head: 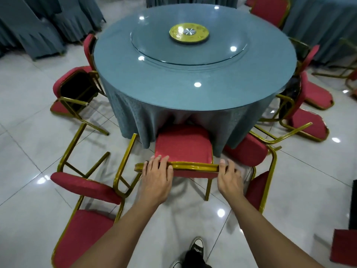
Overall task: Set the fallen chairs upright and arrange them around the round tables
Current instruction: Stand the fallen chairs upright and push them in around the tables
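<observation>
The upright chair point(183, 146) stands at the near edge of the round table point(193, 78), its seat partly under the tablecloth. The left hand point(157, 174) and right hand point(229, 176) grip the gold top rail of its backrest, fingers curled over, one near each end. Push evenly with both hands to keep the chair square. Avoid the fallen chair point(87, 190) lying just beside on the left.

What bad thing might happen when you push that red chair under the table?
1. The upright chair already touches the tablecloth; pushed further, it may drag the cloth.
2. The fallen chair lies right beside the left hand; its legs could snag.
3. The glass turntable might shift if the table gets bumped.
</observation>
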Motion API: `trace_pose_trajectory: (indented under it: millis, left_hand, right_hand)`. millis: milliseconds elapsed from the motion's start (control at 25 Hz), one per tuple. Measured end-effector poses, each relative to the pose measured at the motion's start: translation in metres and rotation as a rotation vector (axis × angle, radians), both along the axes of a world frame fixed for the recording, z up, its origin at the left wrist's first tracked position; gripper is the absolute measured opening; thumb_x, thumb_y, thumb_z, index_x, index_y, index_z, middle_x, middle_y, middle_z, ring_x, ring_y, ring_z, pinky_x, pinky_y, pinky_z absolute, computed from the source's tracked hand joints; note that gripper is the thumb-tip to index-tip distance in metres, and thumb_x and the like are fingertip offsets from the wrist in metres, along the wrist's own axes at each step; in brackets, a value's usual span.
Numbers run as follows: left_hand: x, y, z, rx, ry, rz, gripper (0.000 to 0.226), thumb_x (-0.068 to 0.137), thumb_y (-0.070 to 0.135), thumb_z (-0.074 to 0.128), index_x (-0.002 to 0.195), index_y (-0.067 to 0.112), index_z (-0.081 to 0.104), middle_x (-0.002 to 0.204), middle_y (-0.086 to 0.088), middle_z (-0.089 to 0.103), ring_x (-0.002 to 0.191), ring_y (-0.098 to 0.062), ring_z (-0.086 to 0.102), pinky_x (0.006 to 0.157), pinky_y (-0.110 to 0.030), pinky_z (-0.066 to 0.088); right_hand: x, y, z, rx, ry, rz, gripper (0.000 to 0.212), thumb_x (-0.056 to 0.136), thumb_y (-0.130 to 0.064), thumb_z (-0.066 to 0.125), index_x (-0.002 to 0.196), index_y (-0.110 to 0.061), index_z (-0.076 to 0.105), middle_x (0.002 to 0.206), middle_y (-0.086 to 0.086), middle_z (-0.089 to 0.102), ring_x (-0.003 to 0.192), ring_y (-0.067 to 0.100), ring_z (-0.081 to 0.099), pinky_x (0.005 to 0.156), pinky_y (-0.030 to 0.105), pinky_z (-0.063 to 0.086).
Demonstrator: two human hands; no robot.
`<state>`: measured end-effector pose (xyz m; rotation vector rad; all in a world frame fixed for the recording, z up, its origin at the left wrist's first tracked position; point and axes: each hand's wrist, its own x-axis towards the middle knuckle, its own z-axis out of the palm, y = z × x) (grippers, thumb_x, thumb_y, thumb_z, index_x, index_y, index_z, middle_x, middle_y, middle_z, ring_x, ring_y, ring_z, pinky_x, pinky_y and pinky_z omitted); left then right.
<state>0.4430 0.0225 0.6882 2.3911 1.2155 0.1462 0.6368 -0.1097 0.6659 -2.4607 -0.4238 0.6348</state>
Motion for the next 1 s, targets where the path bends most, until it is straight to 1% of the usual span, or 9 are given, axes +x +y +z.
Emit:
trace_pose_trajectory:
  millis: [80,160,280,360,560,680,800,920,1000]
  left_hand:
    - [0.006,-0.015,0.009,0.001,-0.047,-0.063,0.050,0.106,0.039,0.033,0.153,0.023,0.033,0.158,-0.003,0.034,0.151,-0.022,0.021,0.125,-0.046,0.016]
    - [0.014,-0.035,0.018,0.011,-0.081,-0.096,0.053,0.104,0.037,0.041,0.154,0.024,0.032,0.159,-0.002,0.032,0.152,-0.022,0.020,0.125,-0.045,0.018]
    - [0.035,-0.068,0.027,0.067,-0.115,-0.226,0.052,0.101,0.032,0.049,0.152,0.027,0.035,0.160,0.000,0.031,0.152,-0.021,0.019,0.126,-0.042,0.017]
    - [0.052,-0.093,0.028,0.072,-0.139,-0.309,0.051,0.100,0.029,0.051,0.149,0.028,0.038,0.159,0.002,0.032,0.151,-0.019,0.020,0.125,-0.039,0.017]
    - [0.096,-0.139,0.016,0.045,-0.160,-0.422,0.049,0.098,0.027,0.051,0.147,0.028,0.041,0.150,0.007,0.036,0.144,-0.014,0.028,0.119,-0.036,0.027]
    - [0.126,-0.167,0.003,0.021,-0.145,-0.415,0.047,0.098,0.027,0.050,0.145,0.028,0.042,0.151,0.007,0.037,0.143,-0.012,0.028,0.118,-0.033,0.026]
    - [0.165,-0.205,-0.016,-0.011,-0.138,-0.368,0.044,0.097,0.025,0.049,0.141,0.028,0.045,0.145,0.007,0.042,0.137,-0.013,0.036,0.114,-0.032,0.030]
    - [0.203,-0.248,-0.042,-0.100,-0.121,-0.259,0.042,0.098,0.025,0.050,0.140,0.030,0.045,0.142,0.010,0.044,0.129,-0.011,0.042,0.110,-0.030,0.033]
    - [0.229,-0.282,-0.071,-0.177,-0.102,-0.177,0.042,0.099,0.025,0.049,0.140,0.031,0.045,0.143,0.010,0.044,0.130,-0.011,0.042,0.109,-0.028,0.032]
  right_hand:
    - [-0.003,-0.016,0.010,0.044,-0.023,0.022,0.054,0.105,-0.052,0.028,0.151,-0.024,0.031,0.143,0.021,0.045,0.129,0.037,0.045,0.106,0.055,0.040]
    - [-0.008,-0.038,0.019,0.050,-0.062,0.028,0.051,0.105,-0.045,0.037,0.152,-0.027,0.030,0.144,0.014,0.045,0.127,0.032,0.048,0.103,0.050,0.044]
    - [-0.011,-0.074,0.030,0.035,-0.062,-0.024,0.058,0.102,-0.035,0.048,0.154,-0.030,0.025,0.154,0.006,0.035,0.132,0.025,0.045,0.099,0.038,0.043]
    - [-0.006,-0.103,0.033,0.031,-0.065,-0.055,0.062,0.099,-0.033,0.051,0.154,-0.032,0.023,0.154,0.005,0.035,0.132,0.026,0.046,0.102,0.041,0.045]
    - [0.035,-0.164,0.031,0.041,-0.097,-0.139,0.059,0.097,-0.033,0.052,0.149,-0.037,0.026,0.140,0.006,0.046,0.121,0.027,0.053,0.098,0.045,0.051]
    - [0.063,-0.194,0.023,0.054,-0.091,-0.142,0.053,0.097,-0.036,0.052,0.144,-0.040,0.027,0.134,0.005,0.048,0.120,0.025,0.053,0.097,0.044,0.050]
    - [0.106,-0.226,0.005,0.041,-0.066,-0.090,0.055,0.096,-0.032,0.052,0.144,-0.039,0.027,0.131,0.005,0.049,0.118,0.024,0.054,0.094,0.041,0.048]
    - [0.152,-0.259,-0.023,-0.014,-0.029,-0.006,0.057,0.098,-0.031,0.052,0.149,-0.035,0.026,0.140,0.006,0.047,0.121,0.023,0.054,0.096,0.041,0.050]
    - [0.180,-0.281,-0.052,-0.058,0.014,0.084,0.058,0.099,-0.030,0.052,0.151,-0.033,0.026,0.144,0.007,0.046,0.124,0.023,0.053,0.099,0.041,0.049]
